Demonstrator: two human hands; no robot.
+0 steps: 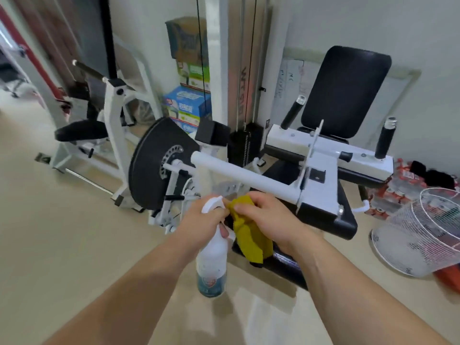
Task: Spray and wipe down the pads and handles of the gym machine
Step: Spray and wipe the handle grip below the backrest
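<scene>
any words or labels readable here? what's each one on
"WT", likely, running down the column; the rest is blurred.
blue box: white characters, too blurred to read.
green box: print too blurred.
whiteboard: handwriting, unreadable.
bottle: label blurred.
cloth: no print.

Cardboard boxes (186, 103) stand stacked against the white wall (398, 26), a blue one low in the pile and a green-and-white one above it (the print is too blurred to read). Further right a scribbled whiteboard (288, 80) leans on the wall. A white wire fan guard (420, 232) lies on the beige floor (62, 232), near shrink-wrapped packs with red labels (398, 185); dark bundles (438, 179) rest on top of them.
</scene>
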